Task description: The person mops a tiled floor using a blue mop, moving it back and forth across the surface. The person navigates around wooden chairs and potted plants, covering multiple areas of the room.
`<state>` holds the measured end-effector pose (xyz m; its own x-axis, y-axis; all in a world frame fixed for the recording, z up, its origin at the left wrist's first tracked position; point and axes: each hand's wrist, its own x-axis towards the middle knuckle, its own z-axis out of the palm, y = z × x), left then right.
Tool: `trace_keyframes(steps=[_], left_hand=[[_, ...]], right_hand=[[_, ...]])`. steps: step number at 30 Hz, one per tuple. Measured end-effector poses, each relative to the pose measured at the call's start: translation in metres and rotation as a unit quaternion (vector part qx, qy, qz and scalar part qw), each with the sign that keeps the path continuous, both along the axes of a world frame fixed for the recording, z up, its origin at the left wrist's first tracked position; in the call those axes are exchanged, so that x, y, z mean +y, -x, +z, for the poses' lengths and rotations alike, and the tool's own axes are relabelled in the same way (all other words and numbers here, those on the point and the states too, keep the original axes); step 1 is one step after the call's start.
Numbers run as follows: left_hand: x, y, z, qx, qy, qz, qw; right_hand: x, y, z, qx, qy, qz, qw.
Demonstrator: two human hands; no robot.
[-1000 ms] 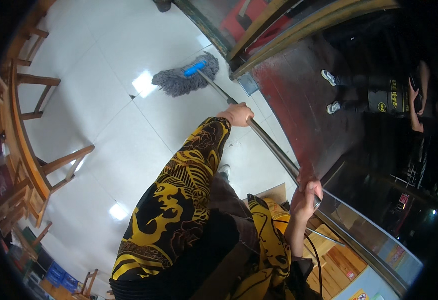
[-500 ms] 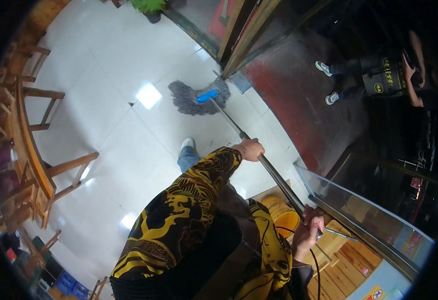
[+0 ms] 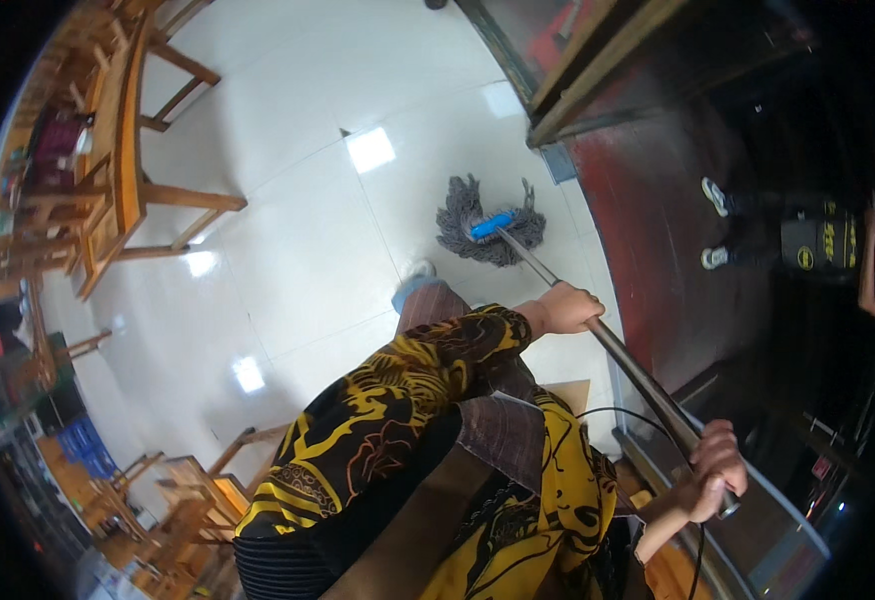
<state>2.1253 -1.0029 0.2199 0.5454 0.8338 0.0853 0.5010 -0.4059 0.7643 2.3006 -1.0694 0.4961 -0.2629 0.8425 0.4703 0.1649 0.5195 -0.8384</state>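
Mop: gray string head (image 3: 488,235) flat on white tile floor (image 3: 288,250), at about 12 o'clock from the person; blue collar joins it to a metal pole (image 3: 638,375) that slants down toward 4 o'clock.
Left hand (image 3: 568,308): fingers wrapped fully round the pole at mid-length, closed tight on it; yellow-and-black patterned sleeve runs back to 7 o'clock.
Right hand (image 3: 713,470): fist closed round the pole's top end, at 4 o'clock; a black cable hangs just beside it.
Foot: light shoe (image 3: 416,283) on the tile, near the mop head at its 7 o'clock.
Doorway: red mat (image 3: 658,230) at 2 o'clock, just right of the mop head.
Bystander: a person (image 3: 808,235) in dark clothes stands on the mat's far side at 3 o'clock, well apart.
Furniture: wooden table (image 3: 123,150) at 10 o'clock.
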Motion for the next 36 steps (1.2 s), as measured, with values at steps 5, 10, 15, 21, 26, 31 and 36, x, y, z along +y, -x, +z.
trace_keyframes(steps=[5, 10, 15, 21, 26, 31, 36], left_hand=[[-0.015, 0.063, 0.043, 0.012, -0.053, 0.102, 0.993], [-0.031, 0.138, 0.067, 0.036, -0.059, 0.193, 0.979], [-0.039, 0.234, 0.062, 0.062, -0.063, 0.267, 0.960], [-0.041, 0.323, 0.003, 0.116, 0.023, 0.355, 0.928], [-0.065, 0.342, -0.143, 0.126, 0.089, 0.329, 0.932], [-0.031, 0.274, -0.144, 0.133, 0.164, 0.233, 0.949], [-0.003, 0.188, -0.123, 0.154, 0.177, 0.192, 0.953]], right_hand=[[0.039, 0.042, 0.049, -0.012, -0.089, 0.137, 0.986], [0.069, 0.108, 0.068, -0.019, -0.094, 0.265, 0.959], [0.100, 0.191, 0.037, 0.067, -0.064, 0.343, 0.935], [0.108, 0.276, -0.059, 0.213, 0.150, 0.351, 0.899], [0.072, 0.275, -0.144, 0.122, 0.215, 0.303, 0.920], [0.076, 0.192, -0.149, 0.106, 0.265, 0.228, 0.931], [0.077, 0.111, -0.136, 0.115, 0.264, 0.174, 0.942]])
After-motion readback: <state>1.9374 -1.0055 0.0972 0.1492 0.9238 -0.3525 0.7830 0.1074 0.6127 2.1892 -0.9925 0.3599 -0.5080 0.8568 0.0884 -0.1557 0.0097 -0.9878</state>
